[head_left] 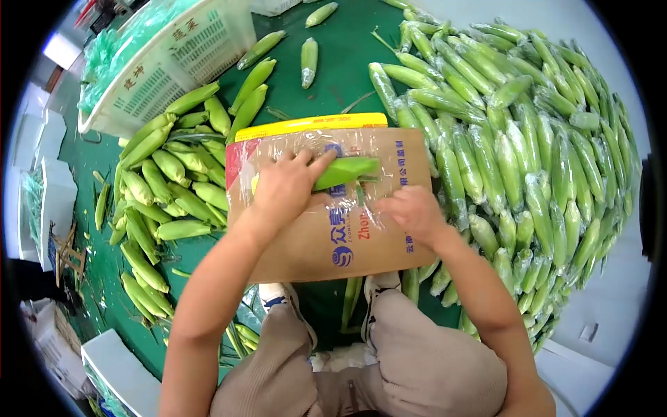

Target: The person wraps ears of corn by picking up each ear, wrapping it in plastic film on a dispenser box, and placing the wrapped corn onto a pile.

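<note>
A green ear of corn in its husk (pixel 347 172) lies across a brown cardboard piece (pixel 306 257) printed with blue and red lettering. My left hand (pixel 288 182) is closed over the ear's left end. Shiny clear plastic film (pixel 375 201) shows on the cardboard around the ear. At the ear's right, my right hand (pixel 411 214) is closed low over the cardboard; what its fingers hold, if anything, cannot be made out. A yellow box (pixel 313 125) sits just behind the cardboard's far edge.
Unwrapped corn ears (pixel 170 184) are heaped on the green floor at the left. A large pile of film-wrapped ears (pixel 514 153) rises at the right. Behind the left heap stands a white basket (pixel 174 59) with green plastic bags. Loose ears (pixel 309 62) lie farther back.
</note>
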{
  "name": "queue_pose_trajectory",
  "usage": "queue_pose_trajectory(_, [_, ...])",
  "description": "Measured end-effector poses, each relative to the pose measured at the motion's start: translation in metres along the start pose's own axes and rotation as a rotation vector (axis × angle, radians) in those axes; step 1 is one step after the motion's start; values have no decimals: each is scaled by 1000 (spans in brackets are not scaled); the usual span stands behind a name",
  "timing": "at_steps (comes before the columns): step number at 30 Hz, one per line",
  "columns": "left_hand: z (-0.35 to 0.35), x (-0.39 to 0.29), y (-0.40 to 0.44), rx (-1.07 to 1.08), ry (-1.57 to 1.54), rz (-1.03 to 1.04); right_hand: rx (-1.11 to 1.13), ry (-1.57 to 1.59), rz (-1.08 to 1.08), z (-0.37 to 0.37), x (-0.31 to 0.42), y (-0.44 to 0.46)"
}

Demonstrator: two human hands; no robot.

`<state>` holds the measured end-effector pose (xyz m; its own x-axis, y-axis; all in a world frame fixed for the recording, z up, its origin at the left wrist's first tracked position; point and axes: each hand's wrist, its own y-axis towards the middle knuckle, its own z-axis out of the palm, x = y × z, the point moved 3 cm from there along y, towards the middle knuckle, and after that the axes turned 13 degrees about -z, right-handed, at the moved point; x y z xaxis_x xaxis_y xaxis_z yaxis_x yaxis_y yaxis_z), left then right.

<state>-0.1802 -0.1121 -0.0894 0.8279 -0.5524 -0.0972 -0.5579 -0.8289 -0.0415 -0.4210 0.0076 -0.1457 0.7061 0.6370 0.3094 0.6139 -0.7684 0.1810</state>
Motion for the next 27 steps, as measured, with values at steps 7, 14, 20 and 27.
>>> queue_pose_trajectory(7, [11,6,9,28,-164,12,-894,588,373,-34,4,-6])
queue_pose_trajectory(14, [12,10,15,89,-187,-43,-86,-81,210,1,27,-3])
queue_pose_trajectory(20, [13,12,17,78,-187,-7,-775,439,626,9,7,-26])
queue_pose_trajectory(27, [11,5,18,85,-152,30,-395,87,163,-2,-16,81])
